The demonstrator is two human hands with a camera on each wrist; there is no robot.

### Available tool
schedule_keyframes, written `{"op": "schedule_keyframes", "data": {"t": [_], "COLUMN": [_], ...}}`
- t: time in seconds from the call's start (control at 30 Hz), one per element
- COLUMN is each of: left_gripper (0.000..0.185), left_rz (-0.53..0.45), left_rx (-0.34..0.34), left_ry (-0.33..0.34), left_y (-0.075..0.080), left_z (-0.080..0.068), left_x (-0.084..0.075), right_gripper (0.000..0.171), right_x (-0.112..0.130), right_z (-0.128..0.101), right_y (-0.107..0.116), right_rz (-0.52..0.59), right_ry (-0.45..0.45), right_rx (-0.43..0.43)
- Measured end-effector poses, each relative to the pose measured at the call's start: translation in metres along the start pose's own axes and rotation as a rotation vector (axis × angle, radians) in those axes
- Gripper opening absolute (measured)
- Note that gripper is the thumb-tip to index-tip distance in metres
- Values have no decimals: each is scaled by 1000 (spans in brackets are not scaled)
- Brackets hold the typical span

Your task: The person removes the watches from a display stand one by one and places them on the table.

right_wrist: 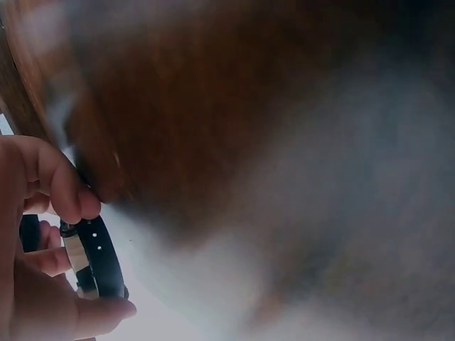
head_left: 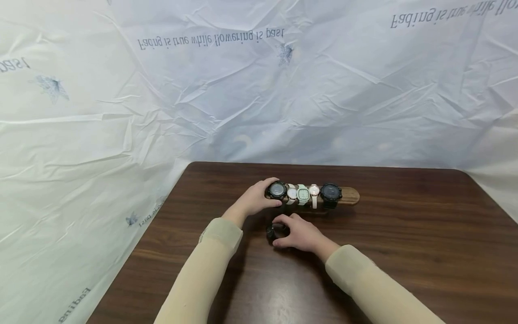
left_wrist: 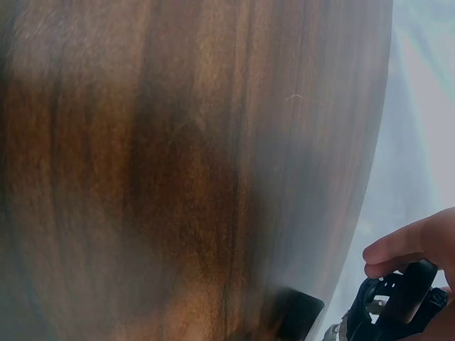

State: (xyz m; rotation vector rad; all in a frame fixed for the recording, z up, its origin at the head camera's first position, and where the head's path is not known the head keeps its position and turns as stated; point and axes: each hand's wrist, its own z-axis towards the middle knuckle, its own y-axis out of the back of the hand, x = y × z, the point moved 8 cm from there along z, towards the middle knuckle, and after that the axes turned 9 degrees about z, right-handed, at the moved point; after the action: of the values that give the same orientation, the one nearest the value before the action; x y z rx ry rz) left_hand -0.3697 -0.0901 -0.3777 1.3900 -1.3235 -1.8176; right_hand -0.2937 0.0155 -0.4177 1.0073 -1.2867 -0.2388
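Head view, left hand [head_left: 254, 199] curled round the leftmost black watch [head_left: 277, 190] on the wooden watch stand [head_left: 350, 195], right hand [head_left: 297, 231] — fingers pinching a loose black watch [head_left: 274, 231] — on the tabletop [head_left: 404, 243] just near of the stand.

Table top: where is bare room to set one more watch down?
The table is bare right of the watch stand and near its front-right edge. It is crowded at the middle: the left hand grips the stand's end watch, the right hand holds a black watch.

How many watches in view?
6: five in a row on the wooden stand, leftmost gripped by the left hand; one on the table in the right hand.
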Motion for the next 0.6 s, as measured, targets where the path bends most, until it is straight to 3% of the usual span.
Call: {"op": "schedule_keyframes", "data": {"t": [0.33,0.6], "left_gripper": [74,73], "left_rz": [-8,-1], "left_rx": [8,9], "left_ry": [-7,-14], "left_y": [2,1], "left_z": [-1,0], "left_x": [0,-2], "right_gripper": [53,62], "right_x": [4,4], "right_z": [2,-1], "right_y": [-7,-7], "right_rz": [-167,-103], "right_ry": [-30,-5], "right_rx": [5,38]}}
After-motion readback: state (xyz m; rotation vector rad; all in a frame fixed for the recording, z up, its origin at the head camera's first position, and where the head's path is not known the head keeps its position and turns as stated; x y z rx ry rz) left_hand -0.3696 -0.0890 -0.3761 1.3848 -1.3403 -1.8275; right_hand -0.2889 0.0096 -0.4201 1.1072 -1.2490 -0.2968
